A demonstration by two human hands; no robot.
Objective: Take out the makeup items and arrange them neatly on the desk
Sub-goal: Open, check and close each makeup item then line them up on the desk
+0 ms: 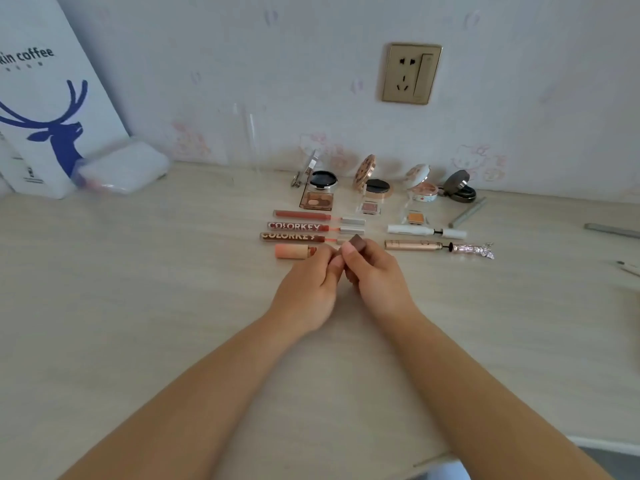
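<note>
Hands: my right hand (372, 268) pinches small brown square-ended lipstick cap (358, 243) | left hand (311, 282) fingers curled against it, hold unclear | peach lipstick tube (292, 251) at 10 o'clock on pale wooden desk (138, 306).

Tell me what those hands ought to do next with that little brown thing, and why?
Probably lay the brown piece on the desk just right of the peach lipstick tube. Both the right hand and left hand pinch it there, and each lip gloss above has its cap laid in line on the right.
</note>
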